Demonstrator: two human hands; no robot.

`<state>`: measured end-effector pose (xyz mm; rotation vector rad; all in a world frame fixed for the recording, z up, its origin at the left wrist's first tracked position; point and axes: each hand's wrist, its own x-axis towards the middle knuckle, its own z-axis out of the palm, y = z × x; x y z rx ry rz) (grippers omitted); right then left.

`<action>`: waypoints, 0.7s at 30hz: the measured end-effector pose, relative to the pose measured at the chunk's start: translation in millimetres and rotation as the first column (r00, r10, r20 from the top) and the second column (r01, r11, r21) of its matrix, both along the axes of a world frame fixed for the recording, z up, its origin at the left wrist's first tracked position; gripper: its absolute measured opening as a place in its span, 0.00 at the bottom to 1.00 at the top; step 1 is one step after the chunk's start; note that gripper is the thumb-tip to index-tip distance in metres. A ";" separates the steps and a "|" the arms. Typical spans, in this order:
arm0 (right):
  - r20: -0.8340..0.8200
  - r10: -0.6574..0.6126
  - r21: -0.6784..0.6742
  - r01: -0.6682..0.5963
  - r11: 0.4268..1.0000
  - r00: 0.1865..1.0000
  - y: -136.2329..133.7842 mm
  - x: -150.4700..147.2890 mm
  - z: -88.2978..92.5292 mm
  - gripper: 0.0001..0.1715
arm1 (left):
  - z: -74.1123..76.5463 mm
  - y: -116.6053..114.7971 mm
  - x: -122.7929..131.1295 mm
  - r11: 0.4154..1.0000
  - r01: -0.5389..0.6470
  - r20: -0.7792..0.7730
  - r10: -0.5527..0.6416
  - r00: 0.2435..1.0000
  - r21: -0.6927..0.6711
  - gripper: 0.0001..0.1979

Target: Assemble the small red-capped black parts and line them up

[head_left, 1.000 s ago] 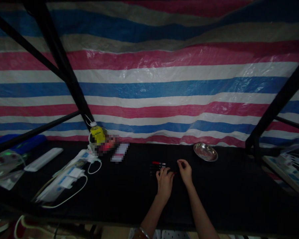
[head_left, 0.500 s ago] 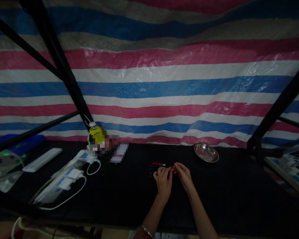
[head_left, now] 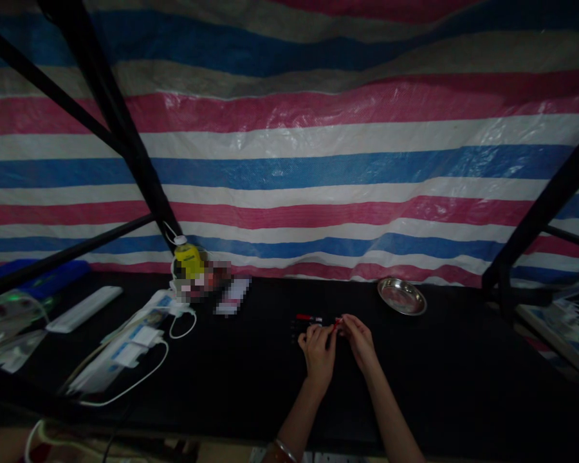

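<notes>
Between the fingertips of the two hands sits a small red pen (head_left: 338, 324), raised slantwise above the black table (head_left: 444, 392). The right hand (head_left: 359, 338) is closed in a pinch on the pen's upper end, thumb and forefinger together. The left hand (head_left: 318, 350) has its fingers bent, with thumb and forefinger at the pen's lower end; whether they grip it cannot be told. A bracelet (head_left: 285, 449) circles the left forearm.

Just beyond the left hand's fingers, a second red pen (head_left: 309, 318) lies flat on the table. Immediately left of the same fingers, small dark shapes (head_left: 294, 332) show in a row, too dim to identify.

Beyond the right hand and to its right, well apart from it, rests a round metal plate (head_left: 402, 299). Well to the left of the left hand are a yellow bottle (head_left: 190, 260) and a white power strip (head_left: 135, 344). Beyond both hands hangs a striped sheet (head_left: 289, 173).
</notes>
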<state>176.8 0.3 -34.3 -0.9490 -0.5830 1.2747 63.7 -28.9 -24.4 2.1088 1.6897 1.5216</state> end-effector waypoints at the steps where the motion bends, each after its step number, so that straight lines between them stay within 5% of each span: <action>1: -0.009 -0.010 -0.007 0.010 1.000 1.000 0.1 0.5 0.0 0.20 | 0.1 -0.2 0.1 1.000 0.000 -0.005 0.000 1.000 -0.010 0.07; 12: 0.113 0.003 -0.006 -0.002 1.000 0.994 -3.6 0.8 3.1 0.21 | 4.0 -2.7 -0.7 0.998 0.020 -0.016 -0.021 1.000 -0.064 0.07; 21: 0.036 0.023 -0.018 -0.022 1.000 0.999 -3.9 2.6 3.0 0.20 | 2.2 -3.3 -1.1 0.997 0.029 0.000 -0.030 1.000 -0.069 0.07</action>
